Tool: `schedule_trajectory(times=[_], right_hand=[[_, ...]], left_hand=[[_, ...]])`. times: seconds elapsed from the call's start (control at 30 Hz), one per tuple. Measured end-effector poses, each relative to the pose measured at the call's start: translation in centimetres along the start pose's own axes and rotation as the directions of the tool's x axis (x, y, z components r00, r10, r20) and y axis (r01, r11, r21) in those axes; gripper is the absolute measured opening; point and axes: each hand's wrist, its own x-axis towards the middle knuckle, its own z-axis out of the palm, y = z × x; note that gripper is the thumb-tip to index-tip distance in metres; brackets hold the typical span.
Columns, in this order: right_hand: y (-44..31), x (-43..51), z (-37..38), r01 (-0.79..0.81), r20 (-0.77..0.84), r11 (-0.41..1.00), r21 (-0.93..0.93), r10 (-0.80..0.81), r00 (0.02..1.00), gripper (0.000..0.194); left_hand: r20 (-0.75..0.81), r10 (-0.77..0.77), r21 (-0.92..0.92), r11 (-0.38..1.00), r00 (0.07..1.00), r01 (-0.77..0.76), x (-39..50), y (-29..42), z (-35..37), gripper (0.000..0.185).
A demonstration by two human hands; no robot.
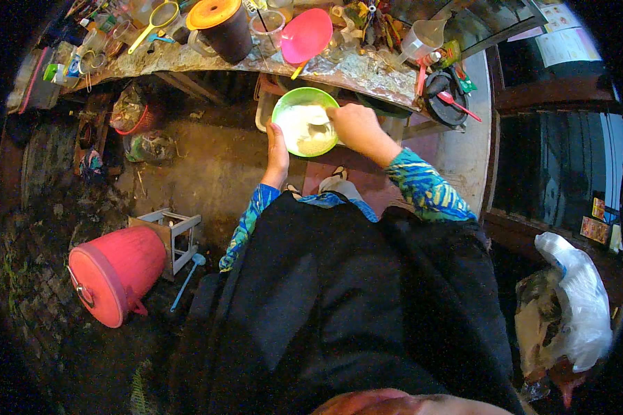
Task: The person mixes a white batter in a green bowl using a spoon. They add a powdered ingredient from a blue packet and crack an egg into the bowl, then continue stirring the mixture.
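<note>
My left hand [277,158] grips a light green bowl [292,98] by its left side, with the thumb up at the rim. White powder [297,127] fills much of the bowl, and a pale yellowish patch [314,143] lies toward its near right. Over the right rim, my right hand [361,128] is closed around what looks like a spoon [320,127], whose head sits in the powder. Its handle is hidden by my fingers. The bowl is held up in front of the worktable [207,59], near its front edge.
On the table stand a dark jug with an orange lid [227,39], a pink plastic bowl [307,36], a yellow strainer [163,14] and a clear measuring jug [424,39]. A stone mortar [449,106] sits at the right end. A red lidded bucket [135,264] stands left, beside a stool [181,233].
</note>
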Motion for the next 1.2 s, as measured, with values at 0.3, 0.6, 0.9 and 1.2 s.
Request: schedule_trajectory(times=[0.3, 0.6, 0.9, 1.2], right_hand=[[0.0, -1.9, -0.1, 0.061, 0.155, 0.996, -0.063, -0.051, 0.987, 0.017], [-2.6, -2.1, -0.2, 0.218, 0.183, 0.951, 0.221, -0.260, 0.948, 0.014], [2.5, 3.0, -1.0, 0.359, 0.006, 0.933, -0.017, -0.359, 0.933, 0.015], [5.5, 2.1, -1.5, 0.130, 0.357, 0.977, 0.169, -0.184, 0.916, 0.020]], left_hand=[[0.026, 0.015, 0.021, 1.000, 1.000, -0.016, -0.2, -0.8, -0.5, 0.063], [0.049, -0.031, 0.028, 0.999, 0.998, 0.030, -0.1, 0.0, -0.6, 0.071], [0.086, 0.076, 0.070, 0.994, 0.993, -0.082, -0.7, 1.0, 0.5, 0.061], [0.040, 0.038, 0.019, 0.999, 0.998, -0.039, -0.9, 0.2, 0.2, 0.054]])
